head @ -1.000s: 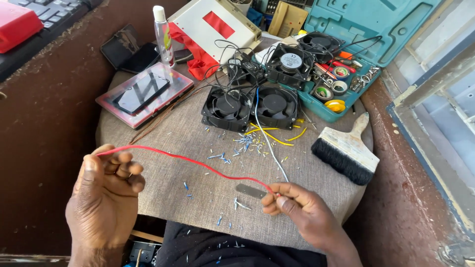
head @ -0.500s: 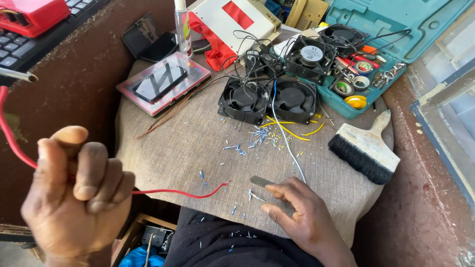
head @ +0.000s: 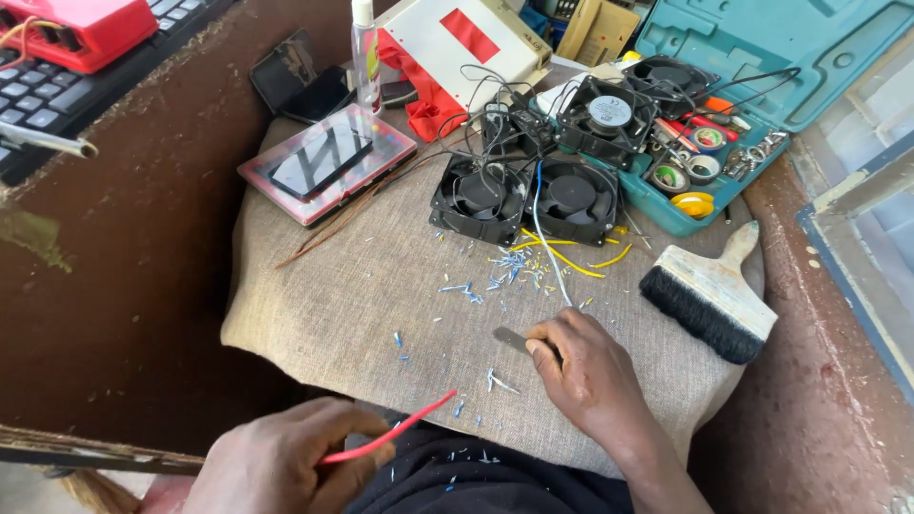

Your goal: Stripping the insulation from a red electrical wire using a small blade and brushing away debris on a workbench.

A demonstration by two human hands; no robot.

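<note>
While my left hand [head: 286, 466] sits low at the near edge of the scene, its grip is closed around a red wire [head: 390, 438], whose free end sticks out to the right and slightly up, just over the near edge of the worktop [head: 314, 314]. My right hand [head: 590, 366] rests on the burlap-covered worktop to the right of that wire end, fingers curled shut on a small grey blade [head: 514, 338] whose tip points left; a thin white wire [head: 547, 257] runs from just beside this hand up to the far fans. Blue and white scraps of wire insulation [head: 476, 286] lie scattered on the cloth between my hands and the fans.

Two black cooling fans [head: 524, 195] sit side by side at the middle of the worktop, with a third fan [head: 609, 114] just beyond them to the right, all trailing black leads. Short yellow wire pieces [head: 562, 255] lie just near of the pair. A wide paintbrush [head: 709, 300] with black bristles lies at the right edge of the cloth. Far right, an open teal tool case [head: 790, 57] holds small rolls and tools. At far left on the cloth lies a tablet [head: 324, 162] in a pink frame, with a slim clear bottle [head: 366, 52] standing upright behind it and a white box [head: 457, 38] with a red patch further back. A black keyboard [head: 57, 95] and a red case [head: 76, 33] occupy the far left corner, off the cloth.
</note>
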